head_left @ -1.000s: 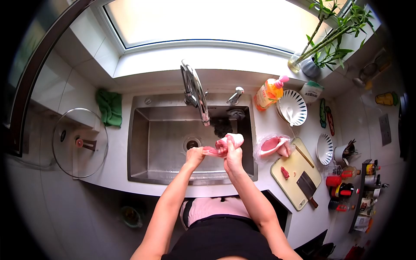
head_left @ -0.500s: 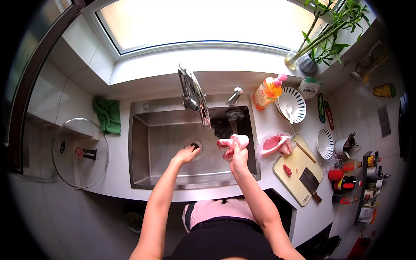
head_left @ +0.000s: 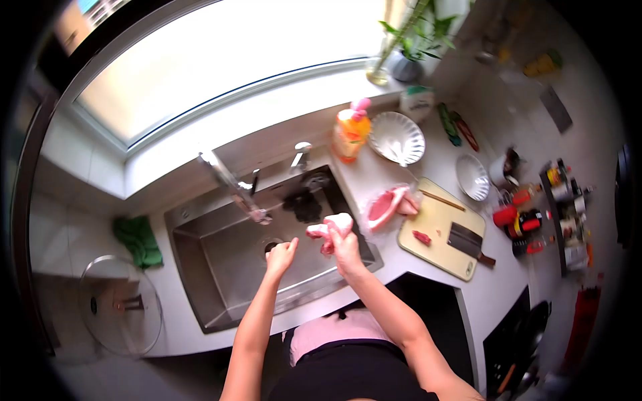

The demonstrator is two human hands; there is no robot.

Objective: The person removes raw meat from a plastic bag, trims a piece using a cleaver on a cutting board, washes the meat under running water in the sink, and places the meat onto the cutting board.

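My right hand (head_left: 344,248) is closed around a piece of raw meat (head_left: 336,225), pale on top with red ends, held over the right side of the steel sink (head_left: 227,294). My left hand (head_left: 282,256) hovers over the sink beside the drain (head_left: 271,245), its fingers curled in and the thumb side raised; whether anything is inside it is hidden. A dark, wet-looking clump (head_left: 304,206) lies in the back right of the sink. Right of the sink, more raw meat (head_left: 382,208) rests in a clear plastic bag.
On the counter are a cutting board (head_left: 421,250) with a cleaver (head_left: 465,239) and a small meat piece (head_left: 422,237), an orange soap bottle (head_left: 350,134), a plate (head_left: 398,137) and a bowl (head_left: 473,177). The faucet (head_left: 234,184) arches over the sink. A green cloth (head_left: 138,240) and glass lid (head_left: 120,304) are left.
The view has turned toward the right. My left hand has lifted away from the drain and its fingers have curled. My right hand still holds the meat.
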